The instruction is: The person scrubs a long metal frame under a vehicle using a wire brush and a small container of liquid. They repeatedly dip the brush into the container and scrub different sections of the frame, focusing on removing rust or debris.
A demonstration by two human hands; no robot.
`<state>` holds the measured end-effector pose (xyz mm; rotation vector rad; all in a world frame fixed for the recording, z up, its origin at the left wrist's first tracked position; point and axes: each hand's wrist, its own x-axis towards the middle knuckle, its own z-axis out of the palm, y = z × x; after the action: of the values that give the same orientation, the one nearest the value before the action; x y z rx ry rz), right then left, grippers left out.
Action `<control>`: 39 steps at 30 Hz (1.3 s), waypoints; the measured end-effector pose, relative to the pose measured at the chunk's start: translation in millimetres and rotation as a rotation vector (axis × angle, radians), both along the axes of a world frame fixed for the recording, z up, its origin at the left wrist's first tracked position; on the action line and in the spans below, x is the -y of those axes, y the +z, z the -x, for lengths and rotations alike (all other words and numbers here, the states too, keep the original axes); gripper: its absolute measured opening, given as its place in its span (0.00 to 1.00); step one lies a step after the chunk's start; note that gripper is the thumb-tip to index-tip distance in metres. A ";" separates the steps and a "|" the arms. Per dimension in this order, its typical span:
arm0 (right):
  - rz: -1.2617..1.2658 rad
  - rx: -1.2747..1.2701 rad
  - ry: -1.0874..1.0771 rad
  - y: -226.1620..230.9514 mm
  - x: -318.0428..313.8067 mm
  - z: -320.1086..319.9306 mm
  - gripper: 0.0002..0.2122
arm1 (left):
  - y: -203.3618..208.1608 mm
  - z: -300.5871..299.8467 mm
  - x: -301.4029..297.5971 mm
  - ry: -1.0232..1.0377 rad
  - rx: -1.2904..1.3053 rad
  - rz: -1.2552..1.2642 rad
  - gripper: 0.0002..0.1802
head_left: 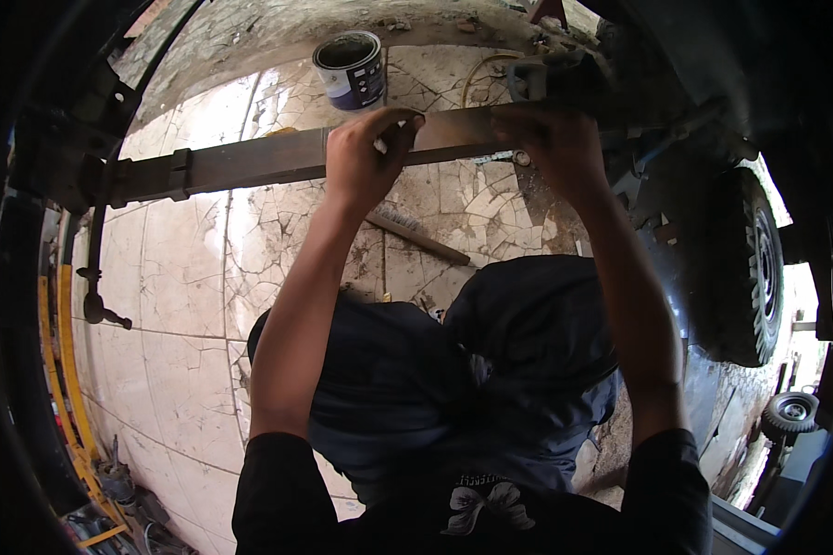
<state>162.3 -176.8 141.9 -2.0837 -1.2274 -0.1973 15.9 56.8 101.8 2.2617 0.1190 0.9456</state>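
Spanning the head view, a long metal beam [250,163] runs above a floor of cracked pale tiles [180,277]. At the beam, the left hand [366,153] is curled, thumb close to fingers; whether it grips anything I cannot tell. Farther right, the shadowed right hand [563,148] bends over the beam, its hold unclear. Beyond stands an open can [354,81]; nearer lies a brush [426,242]; a tyre [761,268] stands rightward.

bright glare washes the floor tiles [171,277] at left, while deep shadow covers the large tire [752,268] at right; fisheye distortion bends edges, and the corners fall to black.
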 end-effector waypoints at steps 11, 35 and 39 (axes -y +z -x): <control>0.327 -0.090 0.145 1.4 -34.7 -31.0 0.08 | -35.2 -21.5 -0.9 0.342 -0.160 -0.406 0.17; 0.428 0.029 0.040 -2.7 -97.8 -38.6 0.10 | -27.9 -20.7 1.4 0.288 -0.213 -0.335 0.20; 0.477 0.014 0.025 -4.0 -101.7 -41.1 0.11 | -37.0 -16.9 -11.2 0.223 -0.133 -0.268 0.22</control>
<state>203.4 -75.1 137.9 -2.4672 -1.4118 0.1058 32.8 68.0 64.8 2.6003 0.3260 0.9724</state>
